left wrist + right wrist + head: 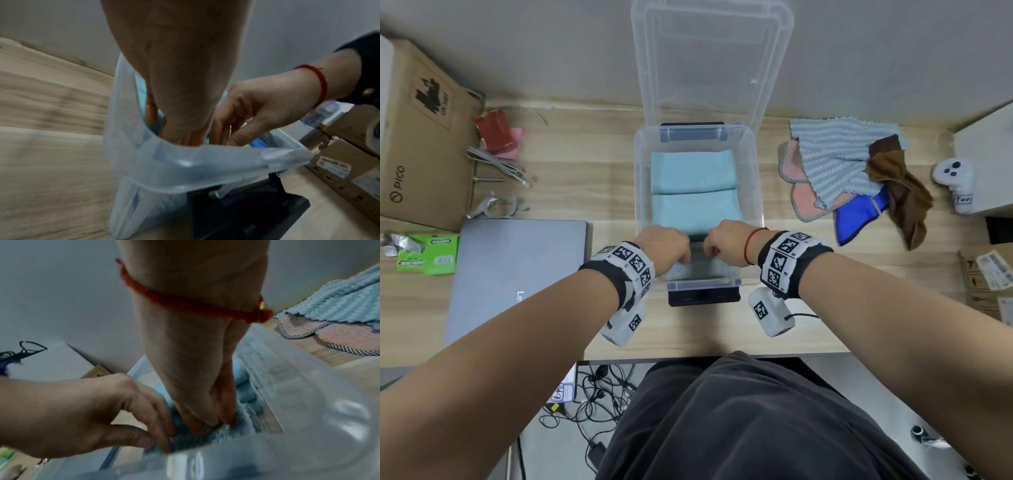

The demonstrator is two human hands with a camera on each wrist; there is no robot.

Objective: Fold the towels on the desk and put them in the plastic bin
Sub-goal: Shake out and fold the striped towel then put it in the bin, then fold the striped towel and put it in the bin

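Both forearms reach forward and down over the near wall of the clear plastic bin, which stands on the wooden bench with its lid tipped up against the wall behind. The left hand and right hand sit close together, backs up, wrists bent so the fingers point down into the near end of the bin.

In the right wrist view, the right hand's fingers run straight down and their tips press into a folded light blue textured towel lying in the bin's near end. The left hand's fingers curl down onto the same towel with the thumb drawn toward them, pinching its near edge. In the left wrist view the fingertips are hidden behind the bin's rim.

Beyond the hands, 2 folded light blue towels lie flat side by side inside the bin.

On the bench right of the bin lies a loose heap of unfolded towels: a pale blue ribbed one on top, a pink one with a checked border, a bright blue one and a brown one. A closed grey laptop lies left of the bin.
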